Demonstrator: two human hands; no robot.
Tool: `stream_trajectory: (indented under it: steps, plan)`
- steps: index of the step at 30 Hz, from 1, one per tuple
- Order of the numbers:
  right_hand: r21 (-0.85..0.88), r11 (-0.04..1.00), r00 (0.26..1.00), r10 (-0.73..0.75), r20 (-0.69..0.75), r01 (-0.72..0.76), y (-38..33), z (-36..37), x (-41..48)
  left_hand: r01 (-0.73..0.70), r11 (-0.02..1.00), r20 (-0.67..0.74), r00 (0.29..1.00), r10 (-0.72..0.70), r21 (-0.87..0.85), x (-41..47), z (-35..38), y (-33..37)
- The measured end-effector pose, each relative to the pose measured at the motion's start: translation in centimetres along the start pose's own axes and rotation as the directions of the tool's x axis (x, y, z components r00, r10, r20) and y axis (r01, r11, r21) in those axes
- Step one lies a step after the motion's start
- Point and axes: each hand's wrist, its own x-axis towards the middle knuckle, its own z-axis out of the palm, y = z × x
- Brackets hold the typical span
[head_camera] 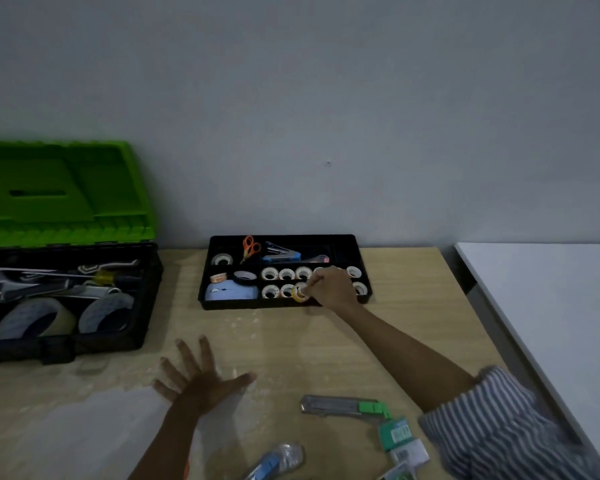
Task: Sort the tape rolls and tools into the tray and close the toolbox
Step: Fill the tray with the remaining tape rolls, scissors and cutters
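A black tray (361, 258) stands at the table's far edge, holding several small white tape rolls (270, 273), orange scissors (250, 247), a blue stapler (283, 254) and a black tape roll (245, 277). My right hand (333, 289) reaches into the tray's front row, fingers closed on a small yellowish tape roll (299, 293). My left hand (196, 375) lies flat on the table with fingers spread, holding nothing. The toolbox (146, 306) sits at the left, its green lid (59, 192) raised, with big tape rolls (35, 318) and wrenches (32, 289) inside.
On the near table lie a utility knife with a green slider (340, 405), green-and-white packets (399, 441) and a blue item in clear wrap (274, 462). A white table (551, 306) adjoins on the right. A grey wall stands close behind the tray.
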Motion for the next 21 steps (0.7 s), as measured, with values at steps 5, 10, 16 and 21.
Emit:
stream_trajectory:
  steps: [5,10,16,21]
  plan:
    - [-0.025,0.999,0.999,-0.043,-0.031,0.043,-5.4,3.6,3.3,0.035,0.999,0.017,0.999,-0.035,-0.002,1.3,0.4,-0.4]
    - [-0.176,0.976,0.989,-0.140,-0.056,0.129,-8.6,7.0,5.1,0.175,0.985,0.032,0.984,-0.175,0.005,3.6,2.8,-1.7]
    - [-0.445,0.872,0.974,-0.229,0.001,0.205,-9.3,8.8,6.4,0.096,0.995,0.063,0.993,-0.097,0.017,0.7,0.2,-0.8]
    - [-0.468,0.851,0.972,-0.208,0.113,0.236,-9.3,7.9,7.6,0.004,0.999,0.019,1.000,-0.005,0.038,-1.1,-1.0,0.3]
